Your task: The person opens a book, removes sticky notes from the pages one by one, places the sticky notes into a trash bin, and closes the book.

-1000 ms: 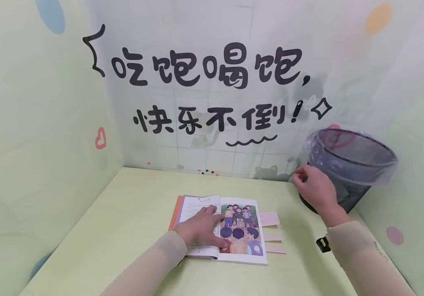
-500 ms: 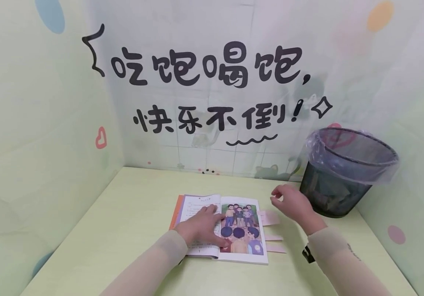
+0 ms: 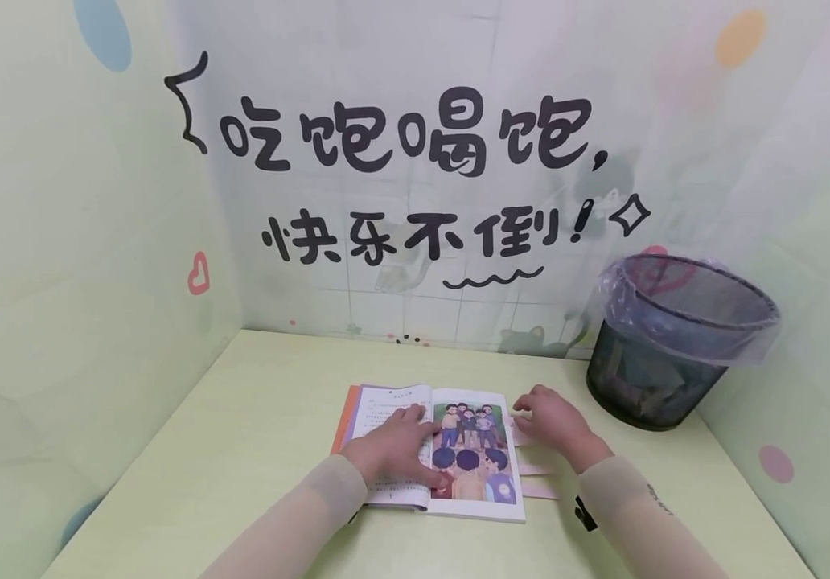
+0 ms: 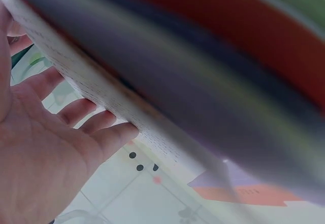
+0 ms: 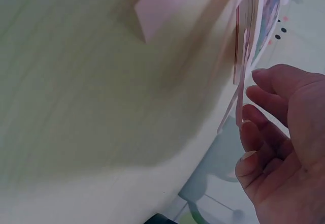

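An open picture book [image 3: 467,414] lies on the pale table, text on its left page and a drawing of several children on its right. My left hand [image 3: 393,450] rests over the fold with fingers spread, fingertips on the text page and thumb on the drawing; the left wrist view shows that hand [image 4: 56,142] at the page edge. Pink paper tabs [image 3: 540,490] stick out from the book's right side. My right hand [image 3: 554,422] is over the topmost tab, fingers loosely bent. In the right wrist view its fingertips [image 5: 249,113] are right at a thin pink tab [image 5: 240,102].
A black mesh wastebasket [image 3: 650,386] with a clear plastic liner [image 3: 697,338] stands at the back right corner, some papers showing through its side. Printed fabric walls [image 3: 400,314] close off the table at the back and both sides.
My right hand has come from beside the wastebasket, leftward and down, to the tabs at the book's right edge. My left hand has stayed on the book.
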{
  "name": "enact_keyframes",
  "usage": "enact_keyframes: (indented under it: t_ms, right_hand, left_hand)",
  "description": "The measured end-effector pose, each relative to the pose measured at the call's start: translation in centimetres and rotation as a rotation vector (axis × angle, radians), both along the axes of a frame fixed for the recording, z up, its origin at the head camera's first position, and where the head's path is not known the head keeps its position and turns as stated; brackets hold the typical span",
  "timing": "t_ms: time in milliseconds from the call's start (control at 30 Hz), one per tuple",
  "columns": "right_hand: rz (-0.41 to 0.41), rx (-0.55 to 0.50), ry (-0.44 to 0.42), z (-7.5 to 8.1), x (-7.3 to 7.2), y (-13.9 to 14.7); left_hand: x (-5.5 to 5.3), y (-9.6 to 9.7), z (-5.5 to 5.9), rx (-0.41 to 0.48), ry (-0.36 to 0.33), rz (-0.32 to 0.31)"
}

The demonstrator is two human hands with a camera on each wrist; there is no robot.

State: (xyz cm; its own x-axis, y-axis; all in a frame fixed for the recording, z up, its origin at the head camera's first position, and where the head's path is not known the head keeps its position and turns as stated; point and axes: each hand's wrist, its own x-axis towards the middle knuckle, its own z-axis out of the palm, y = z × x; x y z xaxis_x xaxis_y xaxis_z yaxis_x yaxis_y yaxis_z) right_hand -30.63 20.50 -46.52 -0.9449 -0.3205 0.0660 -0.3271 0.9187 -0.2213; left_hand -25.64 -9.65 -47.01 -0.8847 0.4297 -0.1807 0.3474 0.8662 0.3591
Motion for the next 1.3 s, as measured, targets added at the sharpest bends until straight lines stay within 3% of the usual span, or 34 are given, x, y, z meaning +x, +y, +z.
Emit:
enact_keyframes:
  t_ms: [367,800,1300]
  right_hand:
    - [0.024,-0.002,-0.021,-0.6,0.1,-0.4]
    - [-0.019,-0.022,-0.052,-0.4,0.5,-0.8]
    - [0.018,-0.06,-0.022,0.1,0.5,1.1]
  left_hand:
    - [0.3,-0.1,0.2,0.004,-0.007,0.012]
    - [0.4,-0.1,0.4,0.012,-0.014,0.016]
    - [0.5,-0.1,0.2,0.017,-0.012,0.014]
